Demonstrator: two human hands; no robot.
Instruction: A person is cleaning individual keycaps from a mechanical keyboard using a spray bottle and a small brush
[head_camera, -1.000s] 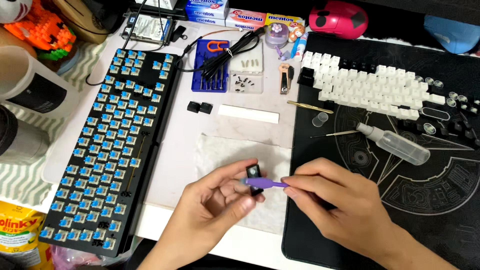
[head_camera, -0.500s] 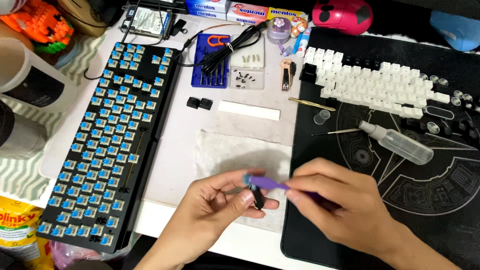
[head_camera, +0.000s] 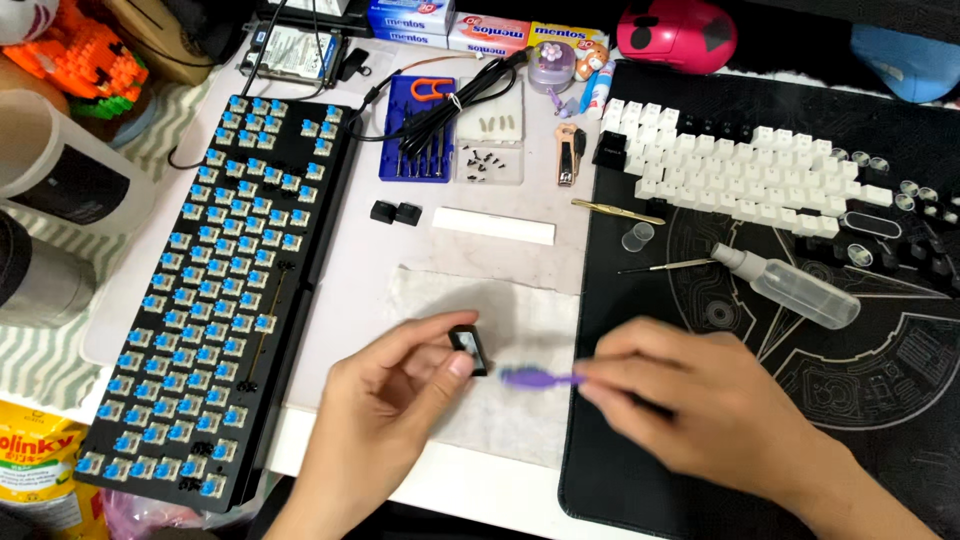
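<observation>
A small black plastic keycap (head_camera: 469, 350) is pinched between the thumb and fingertips of the left hand (head_camera: 385, 400), just above a sheet of white tissue paper (head_camera: 520, 300) spread on the pale desk (head_camera: 350, 270). The right hand (head_camera: 690, 395) is closed around the handle of a thin purple brush-like tool (head_camera: 535, 378), whose blurred tip is held just beside the keycap; whether the two touch cannot be told.

Left of the hands, a black mechanical keyboard with bare blue switches (head_camera: 215, 290) is laid at a slant. Beyond the tissue, a long white keycap (head_camera: 493, 226) and two loose black keycaps (head_camera: 396, 212) are seen. Further back, a blue screwdriver set (head_camera: 415, 135) with a black cable across it is set beside a clear tray of small screws (head_camera: 490, 140).

To the right, a black desk mat with white line art (head_camera: 880, 400) carries rows of white keycaps (head_camera: 750, 175), a clear plastic squeeze bottle (head_camera: 790, 285) lying on its side, brass tweezers (head_camera: 617, 211) and a small clear cap (head_camera: 637, 236).
</observation>
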